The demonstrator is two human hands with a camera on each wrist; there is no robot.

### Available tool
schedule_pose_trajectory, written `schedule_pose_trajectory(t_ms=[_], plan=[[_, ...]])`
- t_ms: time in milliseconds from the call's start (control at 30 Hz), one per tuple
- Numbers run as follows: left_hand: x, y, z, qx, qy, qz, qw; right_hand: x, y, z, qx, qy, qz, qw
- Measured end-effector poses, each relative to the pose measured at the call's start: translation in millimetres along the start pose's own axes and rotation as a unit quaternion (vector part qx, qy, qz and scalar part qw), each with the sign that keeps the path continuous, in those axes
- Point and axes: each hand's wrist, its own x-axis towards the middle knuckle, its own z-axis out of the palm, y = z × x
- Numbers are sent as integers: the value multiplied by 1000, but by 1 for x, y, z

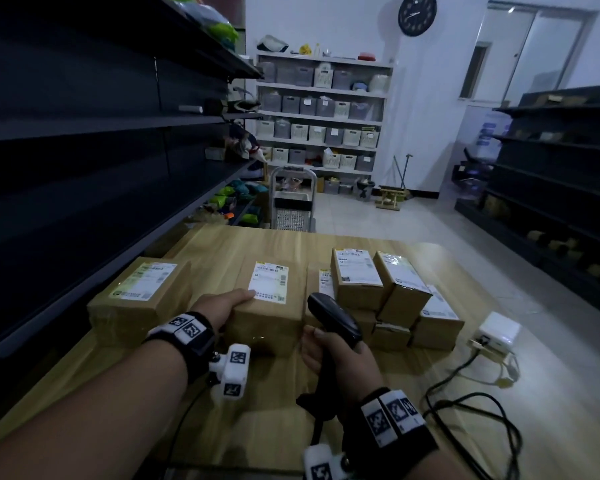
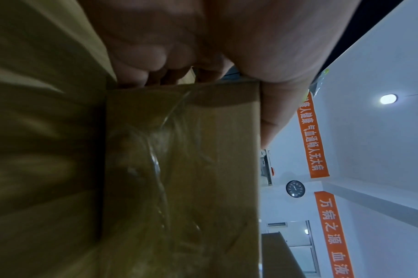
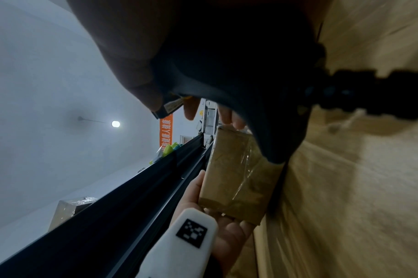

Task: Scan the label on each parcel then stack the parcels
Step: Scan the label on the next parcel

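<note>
On the wooden table (image 1: 222,247) stands a brown cardboard parcel (image 1: 274,317) with a white label (image 1: 269,281) on top. My left hand (image 1: 222,306) grips its near left corner, thumb on the top edge by the label; the left wrist view shows the fingers (image 2: 141,56) curled round the parcel's (image 2: 184,169) side. My right hand (image 1: 336,355) holds a black barcode scanner (image 1: 336,318) by its handle, head just right of that parcel. In the right wrist view the scanner (image 3: 238,84) fills the top, the parcel (image 3: 236,175) beyond it.
A larger labelled parcel (image 1: 142,299) lies at the left. Several smaller labelled parcels (image 1: 388,292) are piled at the right. A white adapter (image 1: 499,329) and black cables (image 1: 471,407) lie at the table's right. Dark shelving (image 1: 84,168) flanks the left; a cart (image 1: 291,202) stands beyond.
</note>
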Motion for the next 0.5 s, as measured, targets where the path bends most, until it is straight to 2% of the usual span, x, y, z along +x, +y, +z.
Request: schedule_pose_trajectory(t_ms=[33, 100, 200, 367, 500], plan=[[25, -6, 0, 5, 10, 4, 1000, 0, -1, -1, 6, 1, 3, 1000], [37, -7, 6, 17, 25, 19, 999, 0, -1, -4, 9, -4, 4, 1000], [3, 2, 18, 36, 33, 58, 997, 2, -1, -7, -3, -9, -1, 1000], [-16, 3, 15, 10, 28, 72, 997, 1, -1, -3, -24, -49, -2, 998], [-40, 14, 0, 66, 101, 172, 978, -1, 3, 11, -46, -83, -9, 995]])
